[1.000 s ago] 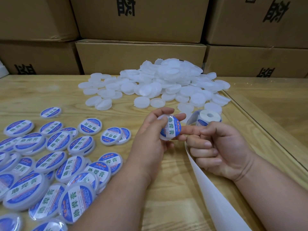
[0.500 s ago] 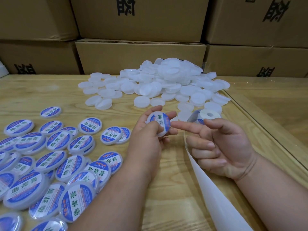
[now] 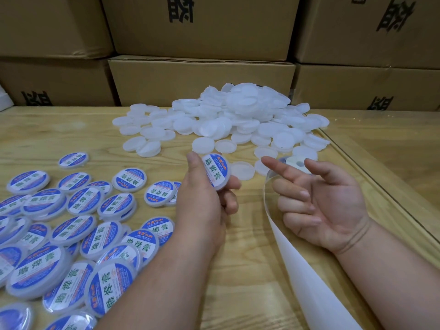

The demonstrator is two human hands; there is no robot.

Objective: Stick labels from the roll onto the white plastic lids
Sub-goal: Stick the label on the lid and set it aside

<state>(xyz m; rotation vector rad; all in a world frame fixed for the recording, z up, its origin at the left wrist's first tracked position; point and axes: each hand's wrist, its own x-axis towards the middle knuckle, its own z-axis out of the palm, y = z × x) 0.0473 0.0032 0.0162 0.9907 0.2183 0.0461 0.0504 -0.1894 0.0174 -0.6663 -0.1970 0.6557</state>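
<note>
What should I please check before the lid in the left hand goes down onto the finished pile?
1. Label on the round white plastic lid with the blue and white label: stuck on, face showing. Ok.
2. Label edges fully pressed flat: cannot tell.
3. Left hand grips that lid: ok.
4. Right hand off the lid, holding nothing: ok.
5. Pile of labelled lids on the wooden table lies to the left, within view: ok.
6. White label roll behind the right hand, its backing strip trailing toward the camera; labels left on it: cannot tell.
</note>
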